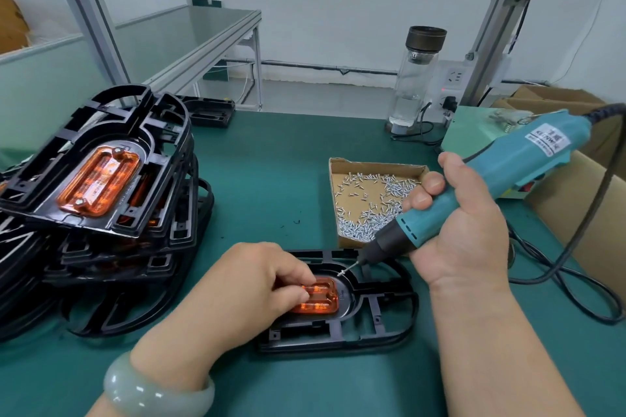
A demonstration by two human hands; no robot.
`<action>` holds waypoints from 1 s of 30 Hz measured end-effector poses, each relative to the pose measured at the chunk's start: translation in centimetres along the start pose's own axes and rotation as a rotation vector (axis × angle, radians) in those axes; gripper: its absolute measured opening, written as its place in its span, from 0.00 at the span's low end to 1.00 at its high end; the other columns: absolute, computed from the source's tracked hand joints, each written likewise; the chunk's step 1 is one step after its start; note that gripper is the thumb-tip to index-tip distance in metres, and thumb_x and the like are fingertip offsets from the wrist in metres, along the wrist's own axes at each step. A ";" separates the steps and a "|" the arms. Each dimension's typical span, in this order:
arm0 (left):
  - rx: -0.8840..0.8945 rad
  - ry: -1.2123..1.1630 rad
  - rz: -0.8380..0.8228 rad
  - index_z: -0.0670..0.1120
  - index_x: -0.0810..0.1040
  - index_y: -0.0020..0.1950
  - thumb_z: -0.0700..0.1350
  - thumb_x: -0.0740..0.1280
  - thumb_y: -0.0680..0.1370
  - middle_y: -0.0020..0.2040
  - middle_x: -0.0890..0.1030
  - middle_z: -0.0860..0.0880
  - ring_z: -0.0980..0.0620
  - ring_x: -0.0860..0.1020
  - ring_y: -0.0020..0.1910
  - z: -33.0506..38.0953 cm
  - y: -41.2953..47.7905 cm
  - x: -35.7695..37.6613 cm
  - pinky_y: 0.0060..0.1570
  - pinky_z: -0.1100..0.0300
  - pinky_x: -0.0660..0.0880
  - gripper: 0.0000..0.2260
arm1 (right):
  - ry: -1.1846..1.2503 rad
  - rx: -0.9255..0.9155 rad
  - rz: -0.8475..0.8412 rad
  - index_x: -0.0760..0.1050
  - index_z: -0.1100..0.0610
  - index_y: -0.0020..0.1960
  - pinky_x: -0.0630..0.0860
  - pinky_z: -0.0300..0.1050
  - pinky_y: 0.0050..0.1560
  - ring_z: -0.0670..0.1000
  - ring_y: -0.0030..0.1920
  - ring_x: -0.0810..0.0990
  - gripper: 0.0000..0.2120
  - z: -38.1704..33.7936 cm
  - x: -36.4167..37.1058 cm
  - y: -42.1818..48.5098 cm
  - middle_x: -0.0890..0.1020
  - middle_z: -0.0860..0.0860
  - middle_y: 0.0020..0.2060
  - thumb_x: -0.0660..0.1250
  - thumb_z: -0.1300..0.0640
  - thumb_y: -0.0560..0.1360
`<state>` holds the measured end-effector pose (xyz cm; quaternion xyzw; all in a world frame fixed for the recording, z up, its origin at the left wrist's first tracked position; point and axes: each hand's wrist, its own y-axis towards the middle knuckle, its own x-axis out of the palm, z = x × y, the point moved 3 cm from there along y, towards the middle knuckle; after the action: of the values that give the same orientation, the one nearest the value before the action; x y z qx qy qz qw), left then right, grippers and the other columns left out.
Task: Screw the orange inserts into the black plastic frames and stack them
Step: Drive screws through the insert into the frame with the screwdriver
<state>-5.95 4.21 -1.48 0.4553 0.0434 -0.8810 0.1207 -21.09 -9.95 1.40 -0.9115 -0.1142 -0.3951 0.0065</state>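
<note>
Nearest me, the black frame [382,315] lies flat on the green table [271,162], with the orange insert [321,301] seated in its central recess. The left grip [257,284] is curled down over that insert, fingertips pinning it in place. Just right of the frame, the right grip [464,223] is wrapped firmly round the teal screwdriver [501,176]. Its bit carries a screw [342,271] poised just off the insert's far corner.

The frame looks light, stiff and thin-ribbed; I'd lift it by the outer rim, not the slender ribs. The insert looks glossy, probably slippery, so it is best held by its edges.

Just beyond the frame sits the cardboard tray [333,200] of loose screws, near enough to knock. Left of the frame the stack of finished frames [101,162] leans unevenly, with bare table between. The driver's cable [576,298] loops to the frame's right. Far beyond the frame stands a glass bottle [415,78].
</note>
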 end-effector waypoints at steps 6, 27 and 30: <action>-0.014 0.136 0.012 0.59 0.81 0.45 0.49 0.71 0.72 0.41 0.76 0.59 0.60 0.74 0.43 0.1 -0.1 0.4 0.48 0.62 0.72 0.05 | 0.001 0.013 0.002 0.69 0.53 0.43 0.68 0.37 0.30 0.45 0.24 0.69 0.06 0.3 0.0 -0.1 0.71 0.47 0.26 0.63 0.59 0.78; -0.046 0.150 -0.009 0.62 0.80 0.53 0.50 0.66 0.76 0.48 0.75 0.57 0.54 0.74 0.48 0.5 0.2 1.3 0.51 0.57 0.72 0.09 | -0.044 -0.025 -0.083 0.72 0.53 0.40 0.69 0.37 0.29 0.46 0.24 0.69 0.07 0.1 0.5 -0.5 0.72 0.48 0.26 0.66 0.60 0.75; -0.050 0.155 0.005 0.62 0.79 0.53 0.51 0.66 0.76 0.47 0.74 0.58 0.55 0.74 0.48 0.5 0.2 1.3 0.50 0.57 0.73 0.08 | -0.076 -0.036 -0.116 0.75 0.52 0.38 0.70 0.37 0.28 0.47 0.24 0.70 0.05 0.0 0.7 -0.6 0.72 0.49 0.26 0.67 0.59 0.72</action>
<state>-7.03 3.74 -2.23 0.5191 0.0735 -0.8414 0.1307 -20.75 -9.22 1.79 -0.9177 -0.1601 -0.3618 -0.0371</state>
